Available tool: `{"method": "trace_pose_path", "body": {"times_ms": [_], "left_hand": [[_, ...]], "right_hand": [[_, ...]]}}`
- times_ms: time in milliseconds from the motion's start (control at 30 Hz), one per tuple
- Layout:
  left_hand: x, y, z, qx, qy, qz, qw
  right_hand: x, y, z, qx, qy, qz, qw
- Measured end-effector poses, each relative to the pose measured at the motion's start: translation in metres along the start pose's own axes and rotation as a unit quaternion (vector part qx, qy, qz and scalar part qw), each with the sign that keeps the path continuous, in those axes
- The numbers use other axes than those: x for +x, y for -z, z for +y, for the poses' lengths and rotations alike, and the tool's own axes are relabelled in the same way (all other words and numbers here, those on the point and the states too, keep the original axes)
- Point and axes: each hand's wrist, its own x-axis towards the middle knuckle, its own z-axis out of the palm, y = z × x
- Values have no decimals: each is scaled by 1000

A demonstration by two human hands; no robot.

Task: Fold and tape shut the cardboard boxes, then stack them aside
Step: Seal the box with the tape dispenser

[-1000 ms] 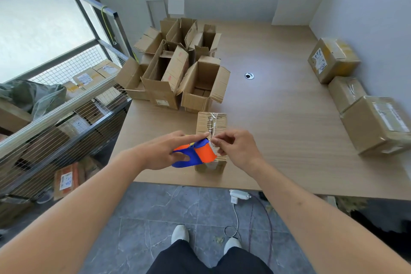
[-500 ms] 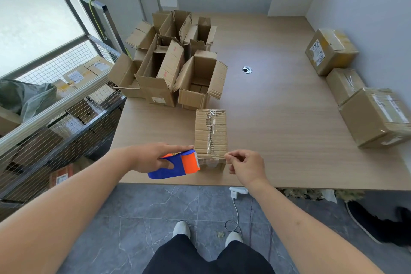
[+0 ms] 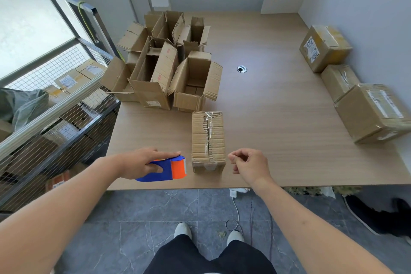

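A small closed cardboard box (image 3: 208, 140) lies near the table's front edge, clear tape running along its top seam. My left hand (image 3: 142, 162) grips a blue and orange tape dispenser (image 3: 169, 168) just left of the box, index finger stretched along its top. My right hand (image 3: 249, 165) hovers just right of the box's near end with curled fingers and thumb against fingertips; I see nothing in it. Several open boxes (image 3: 169, 69) stand at the back left. Three taped boxes (image 3: 369, 111) line the right wall.
The wooden table (image 3: 278, 107) has a cable hole (image 3: 242, 69) in its middle. A metal railing and wire cage with more boxes (image 3: 55, 104) border the left side. A charger and cable (image 3: 235, 204) lie on the grey floor below the table's edge.
Both hands have drawn back from over the box's near end and moved apart. The dispenser went left, the right hand went right, leaving the box free between them.
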Motion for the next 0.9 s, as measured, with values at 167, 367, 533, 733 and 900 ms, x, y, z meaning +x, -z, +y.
{"method": "trace_pose_path", "body": {"times_ms": [167,367,533,733,900], "left_hand": [[4,1,1,-60,-12,10,998],[8,-5,-4,-78,4,3,997],[17,-11,-3,-75,12,17,997],[39,-15,5,-23,25,43,999],[48,-19,10,-42,18,50,998]], "right_hand": [[1,0,16,31,-39,-16,999],[3,-5,22,40,-30,-19,999],[13,-8,30,35,-27,-14,999],[29,-20,44,20,-35,-46,998],[27,-30,54,-48,-30,-12,998]]}}
